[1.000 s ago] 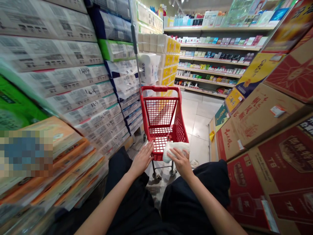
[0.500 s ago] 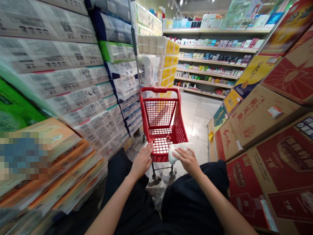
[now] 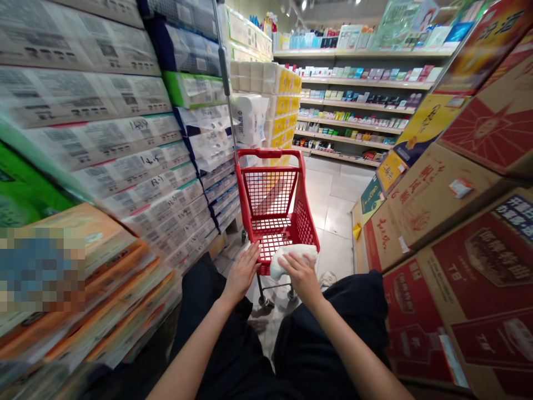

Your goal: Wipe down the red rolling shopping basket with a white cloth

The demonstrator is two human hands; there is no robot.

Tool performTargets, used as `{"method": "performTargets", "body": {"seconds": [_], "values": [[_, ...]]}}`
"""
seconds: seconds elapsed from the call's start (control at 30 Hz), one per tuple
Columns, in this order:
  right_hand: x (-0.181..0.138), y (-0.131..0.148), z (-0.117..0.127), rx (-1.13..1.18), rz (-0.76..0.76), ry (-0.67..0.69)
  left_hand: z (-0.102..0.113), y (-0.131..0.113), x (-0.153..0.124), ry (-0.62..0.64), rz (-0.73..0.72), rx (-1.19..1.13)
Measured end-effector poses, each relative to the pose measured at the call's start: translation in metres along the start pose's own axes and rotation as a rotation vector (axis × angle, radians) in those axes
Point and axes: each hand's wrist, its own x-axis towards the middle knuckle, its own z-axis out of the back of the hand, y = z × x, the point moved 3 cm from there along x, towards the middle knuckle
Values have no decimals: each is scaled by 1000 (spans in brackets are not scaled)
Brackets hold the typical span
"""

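A red plastic shopping cart [image 3: 307,219] with a grid basket stands right in front of my knees, its basket holding no goods. My left hand [image 3: 242,272] rests at the near left corner of the basket, fingers stretched out and holding nothing. Under the fingers of my right hand [image 3: 300,273] is a folded white cloth [image 3: 307,252], held against the near right rim of the cart. The palm side of both hands is hidden. A thin grey pole [image 3: 224,69] rises from the cart's far left corner.
Stacked white packs [image 3: 95,91] of paper goods line the left side, with orange packs [image 3: 137,283] lower and nearer. Printed cartons [image 3: 453,183] are piled along the right. Shelves [image 3: 353,83] of small boxes close off the far end beyond the tiled floor [image 3: 337,208].
My right hand has slid left along the near rim with the white cloth. A shoe now shows beside my right leg. My left hand stays where it was.
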Motion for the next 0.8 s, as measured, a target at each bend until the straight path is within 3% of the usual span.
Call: {"method": "performTargets", "body": {"seconds": [0.1,0.2,0.3,0.6,0.7,0.8], "values": [[16,31,-15,22,6,61,1,1,-1,-13,-6,-41],[19,38,-20,20,38,83,1,6,-2,-6,-25,-49],[9,21,-14,-3,108,90,1,10,-4,2,-34,-16],[-21,-83,44,-147,155,59,-1,9,-2,-4,-15,3],[-23,-83,45,-163,101,20,-3,5,-2,-14,1,-32],[-21,-59,30,-132,10,-38,-4,1,-3,-40,22,-72]]}}
